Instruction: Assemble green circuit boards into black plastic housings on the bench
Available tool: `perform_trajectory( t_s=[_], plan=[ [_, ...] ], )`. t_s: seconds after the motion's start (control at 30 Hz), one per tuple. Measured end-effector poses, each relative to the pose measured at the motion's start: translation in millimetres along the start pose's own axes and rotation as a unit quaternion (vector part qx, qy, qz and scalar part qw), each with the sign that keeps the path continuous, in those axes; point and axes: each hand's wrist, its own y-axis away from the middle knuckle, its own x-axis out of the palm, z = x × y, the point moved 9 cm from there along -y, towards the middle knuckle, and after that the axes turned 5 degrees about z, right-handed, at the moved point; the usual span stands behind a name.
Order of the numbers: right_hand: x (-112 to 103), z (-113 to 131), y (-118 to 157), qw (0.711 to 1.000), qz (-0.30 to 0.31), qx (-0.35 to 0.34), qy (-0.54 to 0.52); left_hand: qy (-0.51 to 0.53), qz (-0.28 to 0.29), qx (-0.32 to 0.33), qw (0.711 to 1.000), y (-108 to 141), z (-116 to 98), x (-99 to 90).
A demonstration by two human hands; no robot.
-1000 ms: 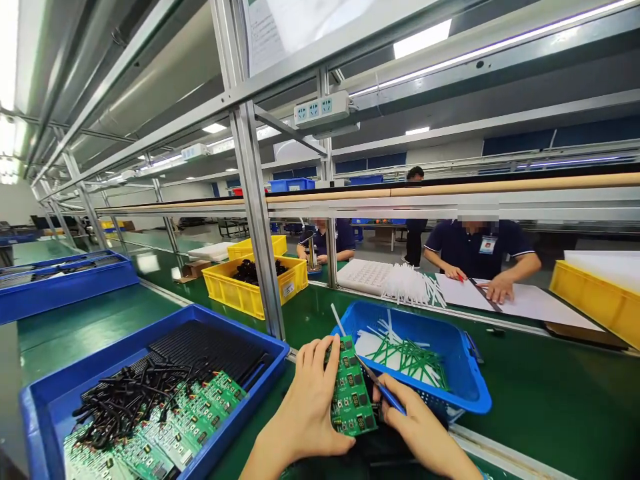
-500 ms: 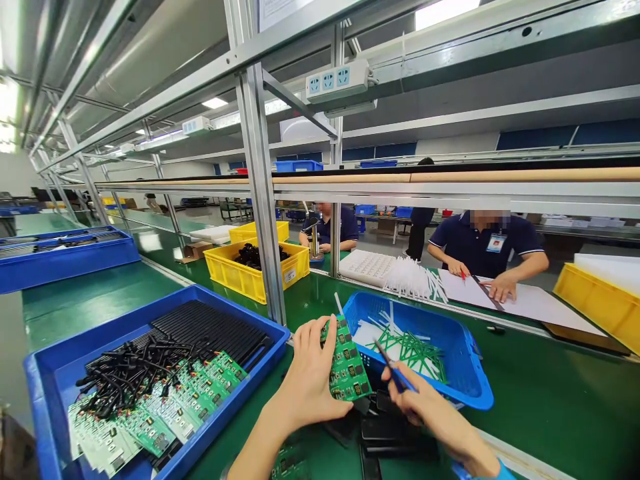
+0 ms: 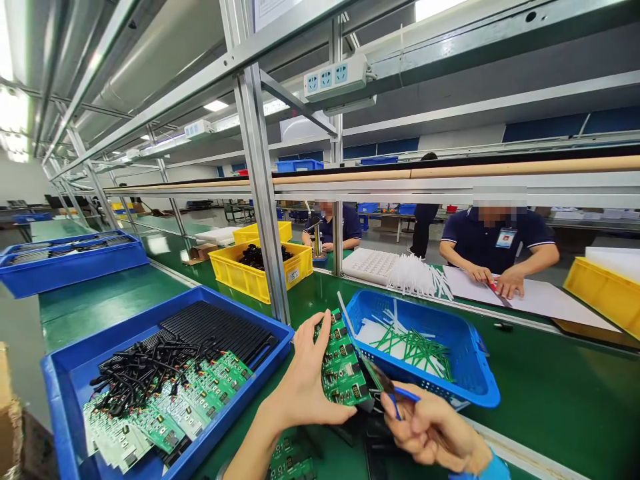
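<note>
Near the bottom centre, my left hand [image 3: 305, 377] grips a green circuit board [image 3: 344, 367] by its edges, tilted, with several small displays facing up. A white strip [image 3: 346, 313] sticks up beside the board's top right edge. My right hand [image 3: 425, 423] is closed on a blue-handled tool [image 3: 395, 393], perhaps cutters or tweezers, whose metal tip is at the board's right edge. Exactly what the tip touches is too blurred to tell. Dark parts lie under both hands, and another green board [image 3: 290, 460] rests on the table below my left wrist.
A blue tray [image 3: 63, 400] with boards, black cables and black bars stands left. Behind my right hand is a blue basket [image 3: 477, 373] of green and white strips. A yellow bin [image 3: 240, 280] stands by a metal post [image 3: 265, 200]. Two people sit across the table.
My right hand has turned and brought the tool against the board's right edge. The board has shifted slightly left. Across the table, a person's hands have come together on the white sheet.
</note>
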Motion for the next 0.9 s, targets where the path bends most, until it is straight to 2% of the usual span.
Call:
perform_trajectory(
  t_s=[0.03,0.07,0.1,0.17,0.23,0.27,0.3,0.37,0.47,0.57,0.63,0.67,0.7,0.77,0.83,0.9],
  plan=[
    [1.3,1.9,-2.7,0.994,0.031,-0.017,-0.102,-0.006,-0.010,0.001,1.000,0.5,-1.0,-2.8],
    [-3.7,8.0,-4.4,0.980,0.028,-0.049,-0.192,-0.023,-0.020,0.003,1.000,1.1,-2.1,-7.0],
    [-15.3,14.5,-4.4,0.957,-0.010,-0.088,-0.276,-0.048,-0.028,0.004,0.998,1.8,-3.1,-12.8],
    [-45.9,20.7,4.2,0.884,-0.145,-0.160,-0.415,-0.111,-0.018,0.000,0.994,3.7,-3.9,-27.6],
    [-62.7,19.8,17.6,0.807,-0.245,-0.193,-0.502,-0.179,0.031,-0.028,0.983,6.9,-0.6,-43.8],
    [-64.2,21.0,22.3,0.785,-0.263,-0.200,-0.525,-0.214,0.071,-0.052,0.973,9.8,3.0,-50.5],
    [-62.4,23.7,25.2,0.776,-0.262,-0.203,-0.536,-0.245,0.122,-0.080,0.959,14.7,7.9,-54.6],
    [-51.0,30.0,26.7,0.784,-0.227,-0.193,-0.544,-0.279,0.238,-0.138,0.920,32.5,18.8,-51.7],
    [-31.8,36.6,28.7,0.805,-0.186,-0.178,-0.534,-0.249,0.383,-0.191,0.869,78.3,27.1,-18.2],
    [-20.4,39.2,30.7,0.819,-0.181,-0.174,-0.515,-0.159,0.445,-0.216,0.854,129.4,28.0,30.9],
    [-17.2,40.5,31.6,0.825,-0.185,-0.175,-0.505,-0.115,0.459,-0.230,0.850,155.5,29.8,54.0],
    [-16.2,41.1,32.1,0.826,-0.187,-0.176,-0.502,-0.102,0.464,-0.234,0.848,164.3,31.1,59.5],
    [-15.5,41.5,32.5,0.827,-0.188,-0.177,-0.499,-0.090,0.469,-0.235,0.847,169.6,32.2,61.0],
    [-14.5,42.2,33.8,0.829,-0.192,-0.179,-0.494,-0.078,0.475,-0.230,0.846,169.7,36.8,51.0],
    [-13.4,42.2,35.0,0.832,-0.194,-0.178,-0.488,-0.105,0.469,-0.231,0.846,159.2,52.6,26.7],
    [-11.4,41.6,35.4,0.836,-0.191,-0.176,-0.484,-0.176,0.445,-0.255,0.840,144.1,83.7,-5.1]
  ],
)
